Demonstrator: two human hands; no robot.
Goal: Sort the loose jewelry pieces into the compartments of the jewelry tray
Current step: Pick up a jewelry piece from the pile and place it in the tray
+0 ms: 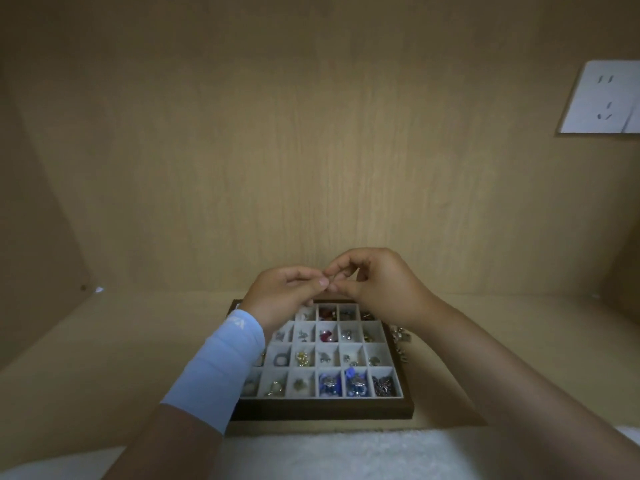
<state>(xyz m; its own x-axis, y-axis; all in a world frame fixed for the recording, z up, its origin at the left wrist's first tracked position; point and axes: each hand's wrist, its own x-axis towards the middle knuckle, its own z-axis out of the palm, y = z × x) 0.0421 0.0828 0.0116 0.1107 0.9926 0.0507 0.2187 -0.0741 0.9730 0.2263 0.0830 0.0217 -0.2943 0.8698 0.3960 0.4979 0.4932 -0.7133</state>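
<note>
Pinching tip to tip, the left hand (287, 294) and right hand (375, 284) meet in the air over the far edge of the jewelry tray (322, 409), thumbs and forefingers closed to a narrow point. The fingers hide that spot, so it cannot be told whether a piece sits between them or which way it points. A pale blue sleeve (221, 368) covers the left wrist, its white lettering too blurred to read, and the forearm hides the tray's left column. The tray lies flat on the wooden shelf (104, 358), near edge parallel to the shelf front. 4 rows of grey compartments show, with blue pieces (341, 382) in the near row and red pieces (327, 336) farther back. Loose jewelry (401, 337) lies just beside the tray's right side, partly behind the right wrist. A white cloth (346, 452) lies in front, and a wall socket (602, 98) is cut off at the right edge.
</note>
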